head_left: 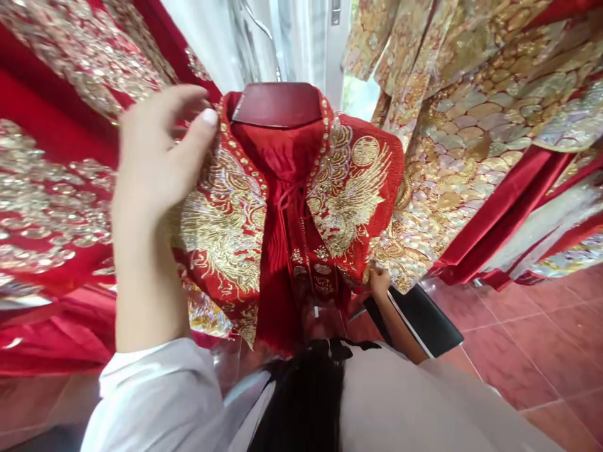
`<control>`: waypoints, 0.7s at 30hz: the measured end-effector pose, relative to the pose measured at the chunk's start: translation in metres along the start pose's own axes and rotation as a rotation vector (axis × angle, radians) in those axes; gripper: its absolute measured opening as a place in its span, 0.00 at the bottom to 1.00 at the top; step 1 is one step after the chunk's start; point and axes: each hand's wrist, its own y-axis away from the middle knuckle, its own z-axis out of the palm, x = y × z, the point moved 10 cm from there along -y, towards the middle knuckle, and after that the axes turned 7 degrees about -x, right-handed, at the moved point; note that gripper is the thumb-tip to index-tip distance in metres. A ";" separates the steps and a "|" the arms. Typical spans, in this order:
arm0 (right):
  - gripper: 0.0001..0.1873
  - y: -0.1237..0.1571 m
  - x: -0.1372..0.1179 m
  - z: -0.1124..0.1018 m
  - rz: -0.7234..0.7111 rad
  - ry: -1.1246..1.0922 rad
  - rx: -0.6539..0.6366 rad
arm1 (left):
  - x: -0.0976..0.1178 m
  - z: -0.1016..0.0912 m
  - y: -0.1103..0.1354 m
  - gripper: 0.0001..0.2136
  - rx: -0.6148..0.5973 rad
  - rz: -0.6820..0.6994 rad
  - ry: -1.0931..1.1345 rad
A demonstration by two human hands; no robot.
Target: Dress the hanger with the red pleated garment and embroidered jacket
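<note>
A red jacket (282, 150) with gold and silver embroidery hangs in front of me on a dark red hanger (280, 103). Its front edges are trimmed with gold studs, and a thin cord tie joins them at the chest. My left hand (162, 144) is raised at the jacket's left shoulder, thumb and forefinger apart beside the collar. Some of its fingers are hidden. Lower right, my right hand (378, 280) pinches the jacket's sleeve edge. A flat black item (426, 320) with a pale edge lies behind my right forearm.
Red garments with silver sequins (51, 207) hang close on the left. Gold scale-patterned garments (466, 138) crowd the right. Pale curtains (301, 37) are behind the hanger. Reddish tiles (532, 333) cover the floor.
</note>
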 end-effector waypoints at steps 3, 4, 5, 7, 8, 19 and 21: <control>0.24 0.013 -0.081 -0.067 -0.126 0.140 0.512 | -0.009 0.019 -0.023 0.19 -0.210 -0.022 0.022; 0.23 0.027 -0.137 -0.085 -0.328 0.296 0.746 | -0.010 0.024 -0.028 0.20 -0.248 -0.026 0.054; 0.21 0.036 -0.195 -0.087 -0.554 0.433 0.858 | -0.012 0.026 -0.031 0.19 -0.269 -0.030 0.083; 0.18 0.025 -0.295 -0.065 -0.907 0.614 0.747 | -0.017 0.030 -0.036 0.19 -0.291 -0.036 0.143; 0.17 0.008 -0.334 -0.048 -1.017 0.664 0.578 | -0.019 0.032 -0.037 0.20 -0.301 -0.036 0.168; 0.27 -0.069 -0.434 0.031 -0.969 0.519 -0.315 | 0.007 0.009 -0.054 0.28 0.033 -0.022 0.003; 0.26 -0.071 -0.432 0.021 -0.885 0.430 -0.354 | 0.009 0.010 -0.059 0.32 -0.035 0.009 -0.035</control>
